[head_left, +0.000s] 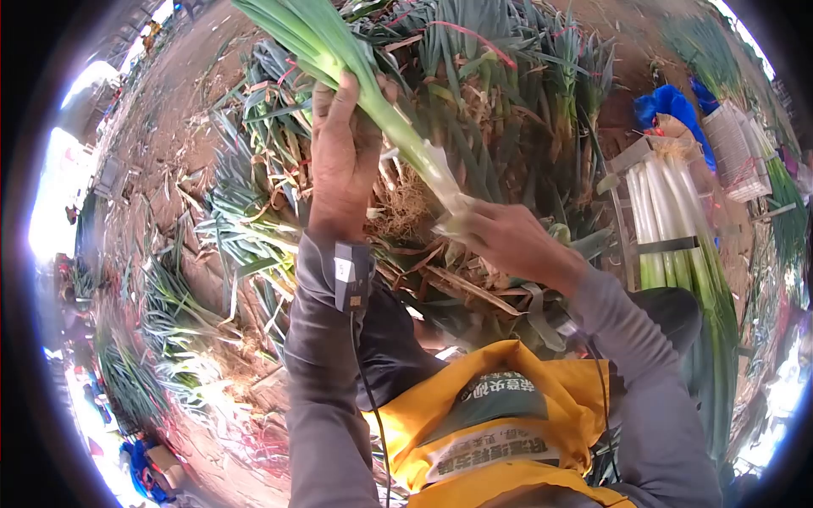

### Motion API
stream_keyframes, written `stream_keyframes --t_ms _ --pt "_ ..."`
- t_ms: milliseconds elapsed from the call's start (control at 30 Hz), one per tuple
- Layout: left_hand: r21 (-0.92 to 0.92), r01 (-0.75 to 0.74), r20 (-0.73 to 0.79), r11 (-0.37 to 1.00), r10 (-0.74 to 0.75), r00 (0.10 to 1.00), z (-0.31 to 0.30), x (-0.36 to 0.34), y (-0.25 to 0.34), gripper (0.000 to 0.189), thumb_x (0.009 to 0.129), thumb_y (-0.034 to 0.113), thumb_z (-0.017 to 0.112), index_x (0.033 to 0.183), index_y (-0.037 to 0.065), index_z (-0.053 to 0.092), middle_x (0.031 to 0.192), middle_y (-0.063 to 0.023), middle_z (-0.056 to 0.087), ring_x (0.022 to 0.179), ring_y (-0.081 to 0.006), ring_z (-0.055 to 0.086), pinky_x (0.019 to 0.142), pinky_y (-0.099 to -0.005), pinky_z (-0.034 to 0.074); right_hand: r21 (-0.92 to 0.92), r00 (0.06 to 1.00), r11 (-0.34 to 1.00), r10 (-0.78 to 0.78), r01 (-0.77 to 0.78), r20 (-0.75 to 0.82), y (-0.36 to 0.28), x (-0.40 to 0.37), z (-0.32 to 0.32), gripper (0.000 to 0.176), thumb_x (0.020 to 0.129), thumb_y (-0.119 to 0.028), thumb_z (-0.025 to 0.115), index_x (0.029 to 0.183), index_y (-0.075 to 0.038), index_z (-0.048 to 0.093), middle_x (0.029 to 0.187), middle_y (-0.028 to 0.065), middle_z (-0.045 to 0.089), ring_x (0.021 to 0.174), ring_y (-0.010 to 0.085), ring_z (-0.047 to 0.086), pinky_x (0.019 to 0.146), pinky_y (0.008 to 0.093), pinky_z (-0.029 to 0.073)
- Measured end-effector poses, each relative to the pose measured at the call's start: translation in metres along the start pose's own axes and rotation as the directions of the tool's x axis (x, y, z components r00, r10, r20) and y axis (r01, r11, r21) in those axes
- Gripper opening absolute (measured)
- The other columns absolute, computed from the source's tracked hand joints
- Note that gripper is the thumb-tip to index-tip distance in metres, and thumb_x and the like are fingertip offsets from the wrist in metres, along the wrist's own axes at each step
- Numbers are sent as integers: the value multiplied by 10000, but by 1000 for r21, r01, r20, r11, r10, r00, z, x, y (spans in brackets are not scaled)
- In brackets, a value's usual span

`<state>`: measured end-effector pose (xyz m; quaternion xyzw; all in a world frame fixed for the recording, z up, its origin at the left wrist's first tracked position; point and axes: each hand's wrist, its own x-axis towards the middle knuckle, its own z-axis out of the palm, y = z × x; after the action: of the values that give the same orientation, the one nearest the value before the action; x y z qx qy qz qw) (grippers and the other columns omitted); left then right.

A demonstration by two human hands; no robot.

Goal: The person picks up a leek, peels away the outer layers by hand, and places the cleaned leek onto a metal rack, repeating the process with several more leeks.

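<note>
A leek (pixel 411 146) slants across the middle of the head view, green leaves at the upper left and pale stem toward the lower right. My left hand (pixel 343 152) is closed around it where the leaves meet the stem. At the lower end, my right hand (pixel 512 241) pinches the white stem, where a loose strip of pale outer skin (pixel 440 161) hangs at its side. Below and behind the stem lie unpeeled leeks with tangled, dirty roots (pixel 402 207). The leek's root end is hidden by my right fingers.
Peeled leeks (pixel 665 199) lie in a cardboard-lined holder at the right, with blue plastic (pixel 673 110) behind. Piles of leeks (pixel 500 76) cover the ground ahead; more (pixel 169 313) lie at left. A yellow apron (pixel 508 415) covers my lap.
</note>
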<state>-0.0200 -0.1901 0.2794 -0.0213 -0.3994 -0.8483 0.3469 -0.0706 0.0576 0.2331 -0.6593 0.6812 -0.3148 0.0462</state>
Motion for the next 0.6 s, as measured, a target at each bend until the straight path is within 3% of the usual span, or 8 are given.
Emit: stream_keyframes --t_ms 33,100,233,267,300,367,500,600 --pt "-1 -4 -14 1000 4 1000 -4 1 4 257 1059 180 570 1293 77 535 1036 -96 641 943 -211 651 880 -388 578 126 996 988 87 -90 25 -2 -17 -1 57 895 -49 620 931 -5 616 912 137 629 768 349 670 696 423 549" --pt "-13 -107 58 994 108 992 -4 6 14 243 1059 207 577 1262 79 534 1002 -91 631 923 -208 643 819 -381 572 50 928 955 270 -292 257 9 -57 16 108 912 -70 627 991 -1 650 924 152 652 766 378 661 684 425 541" --pt "-49 -81 -55 996 78 995 -7 6 10 238 1071 252 557 1229 78 521 988 -77 592 888 -184 610 786 -344 553 -206 919 965 224 -162 324 52 -105 45 222 936 -171 674 1092 -13 670 944 153 672 760 376 648 673 433 523" --pt "-63 -52 -51 997 49 998 -2 5 7 236 1075 268 550 1207 74 522 970 -64 558 864 -169 567 775 -331 533 11 954 957 289 -291 81 36 -74 23 279 940 -199 691 1137 -4 664 960 155 677 771 363 652 689 427 522" --pt "-70 -32 -44 997 29 999 1 0 1 236 1075 268 550 1207 74 522 970 -64 558 864 -169 567 775 -331 533 247 904 902 397 -353 -160 21 -45 4 336 944 -227 708 1181 5 657 976 157 681 781 349 655 705 421 521" --pt "-119 -43 -1 992 43 999 9 2 -9 258 1079 296 542 1189 62 524 950 -54 529 856 -160 534 777 -316 504 319 878 907 372 -275 -300 8 7 -17 344 935 -223 739 1155 31 661 964 161 671 796 311 655 738 391 515" --pt "-171 32 -6 985 -34 999 16 -7 -17 362 1084 368 509 1261 53 520 942 -44 519 848 -153 519 764 -297 467 447 883 872 358 -200 -303 1 53 -6 253 932 -149 720 1105 31 676 950 165 667 817 292 661 763 376 512" --pt "-239 35 30 970 -29 999 0 1 -8 373 1088 364 495 1303 60 515 938 -44 520 815 -147 505 752 -287 459 439 885 883 331 -167 -328 9 41 5 156 894 -73 667 1026 11 670 932 169 676 842 357 666 767 395 518"
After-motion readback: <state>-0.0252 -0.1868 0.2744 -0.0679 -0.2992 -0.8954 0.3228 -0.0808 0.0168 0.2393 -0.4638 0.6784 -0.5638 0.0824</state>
